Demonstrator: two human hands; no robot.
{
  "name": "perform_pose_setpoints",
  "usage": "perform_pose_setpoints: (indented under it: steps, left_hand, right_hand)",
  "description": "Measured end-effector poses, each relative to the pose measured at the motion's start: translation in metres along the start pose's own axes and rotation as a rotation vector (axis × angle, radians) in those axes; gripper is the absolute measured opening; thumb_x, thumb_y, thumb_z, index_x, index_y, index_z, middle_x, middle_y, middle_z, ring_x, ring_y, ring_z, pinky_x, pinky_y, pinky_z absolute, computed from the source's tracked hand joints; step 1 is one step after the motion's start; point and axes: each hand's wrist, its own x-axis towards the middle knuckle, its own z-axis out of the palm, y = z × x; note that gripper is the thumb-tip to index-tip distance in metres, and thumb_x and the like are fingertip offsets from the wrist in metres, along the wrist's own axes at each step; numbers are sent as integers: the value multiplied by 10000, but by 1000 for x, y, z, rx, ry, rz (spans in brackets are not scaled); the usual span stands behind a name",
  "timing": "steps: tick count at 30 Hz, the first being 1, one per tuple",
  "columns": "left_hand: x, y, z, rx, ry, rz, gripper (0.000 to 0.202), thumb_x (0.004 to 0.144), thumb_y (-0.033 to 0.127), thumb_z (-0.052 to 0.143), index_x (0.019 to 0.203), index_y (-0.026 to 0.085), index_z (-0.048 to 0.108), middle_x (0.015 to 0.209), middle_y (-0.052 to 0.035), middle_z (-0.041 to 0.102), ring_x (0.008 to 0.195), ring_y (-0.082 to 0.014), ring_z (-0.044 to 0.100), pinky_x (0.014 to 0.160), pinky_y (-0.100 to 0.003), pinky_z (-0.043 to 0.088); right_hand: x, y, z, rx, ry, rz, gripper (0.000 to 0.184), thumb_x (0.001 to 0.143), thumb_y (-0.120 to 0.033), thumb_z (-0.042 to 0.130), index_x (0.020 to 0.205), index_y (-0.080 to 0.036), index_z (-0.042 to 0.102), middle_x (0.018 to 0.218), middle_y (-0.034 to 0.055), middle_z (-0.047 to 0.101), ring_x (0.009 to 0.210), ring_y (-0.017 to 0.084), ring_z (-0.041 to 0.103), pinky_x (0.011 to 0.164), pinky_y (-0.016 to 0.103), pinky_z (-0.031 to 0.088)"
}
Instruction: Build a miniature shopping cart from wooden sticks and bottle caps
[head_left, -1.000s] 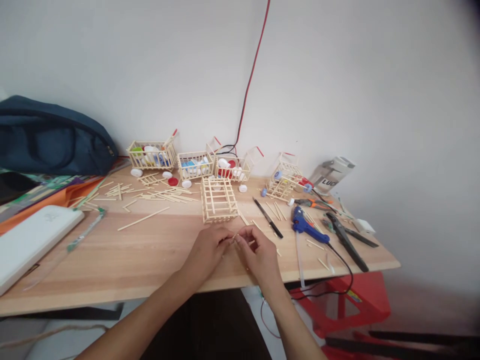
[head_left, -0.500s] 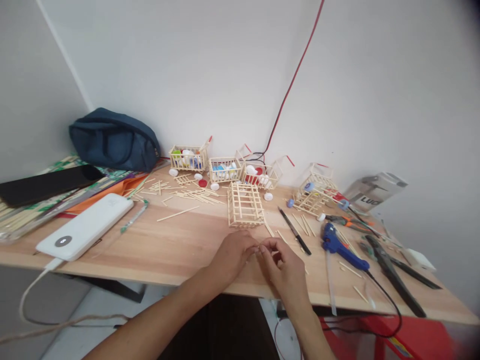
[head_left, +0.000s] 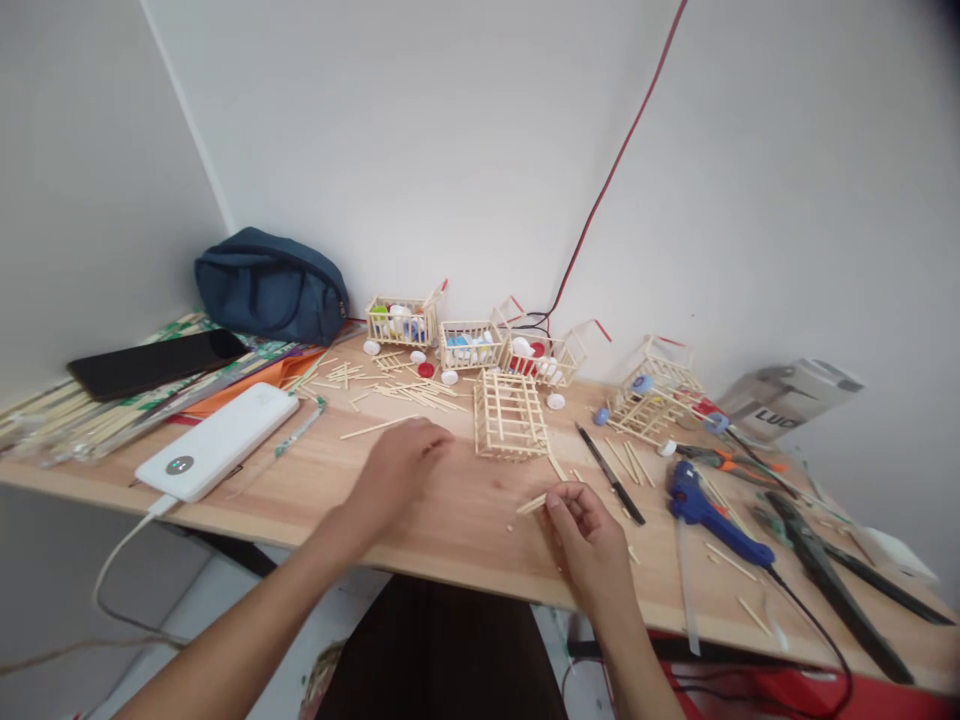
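Pinched in the right hand (head_left: 568, 497), a short stick (head_left: 532, 505) points lengthwise toward about eight o'clock over the tabletop (head_left: 457, 510), with the left hand (head_left: 405, 462), whose grip I can't tell, at ten and a stick cage (head_left: 511, 440) farther at twelve.

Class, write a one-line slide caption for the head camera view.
Right hand pinching short sticks near a small stick cage, left hand near a longer stick on the table.

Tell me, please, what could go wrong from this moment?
The short wood could slip, since the right hand seems to pinch it only near one end. The glue gun might be dragged if its cord, hanging over the table edge, gets snagged.
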Motion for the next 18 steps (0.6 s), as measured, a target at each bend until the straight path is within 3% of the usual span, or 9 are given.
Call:
perform_pose_setpoints:
  steps: [3,5,14,18]
  left_hand:
    - [0,-29,-29,244,100,-63,213,865,193,485,950,170,679,944,-92,683,931,-246,582,841,-357,431]
    - [-1,-44,-38,389,65,-117,198,844,193,490,924,163,669,939,-111,663,932,-272,566,830,-378,427]
    - [9,-62,-35,570,-8,-205,172,816,159,423,765,181,586,873,-126,643,885,-289,576,744,-371,428]
    - [12,-64,-38,668,65,-212,252,832,145,385,914,152,624,972,-170,646,939,-336,562,750,-409,432]
  right_hand:
    - [-1,-1,0,8,6,-4,260,812,-448,620,782,-206,534,627,-22,538,545,132,490,468,225,374]
    - [-1,-3,1,6,4,-14,252,804,-439,626,772,-206,536,627,-19,540,545,134,488,463,226,374]
    - [-6,-4,5,-7,29,-39,236,788,-419,644,769,-192,584,641,-16,559,592,140,513,551,241,428]
    - [-8,-5,5,63,47,-35,244,775,-420,662,748,-190,581,605,-36,525,541,119,482,507,223,399]
